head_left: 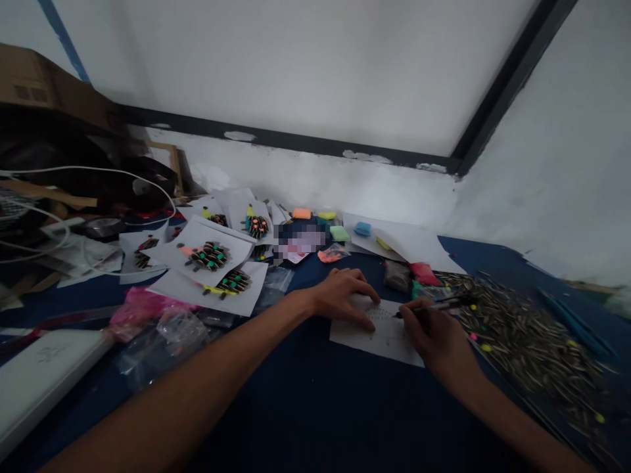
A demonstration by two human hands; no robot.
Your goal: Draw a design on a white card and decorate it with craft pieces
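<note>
A small sheet of white paper (389, 341) lies on the dark blue table, with a faint drawing of rows of short marks on it. My left hand (345, 293) rests on the sheet's upper left part, its thumb and fingers spread apart around the drawing. In my right hand (434, 335) is a pen (444, 304), gripped between thumb and fingers, its tip at the right side of the marks. Sunflower seeds (532, 355) are heaped just beyond my right hand, with a few coloured bits among them.
Paper sheets with hedgehog figures made of seeds (211, 255) overlap at the left. Clear plastic bags (162, 341) and a white box-like device (49, 374) lie nearer. Coloured clay packets (362, 228) sit along the back by the wall. White cables (98, 169) trail at the far left.
</note>
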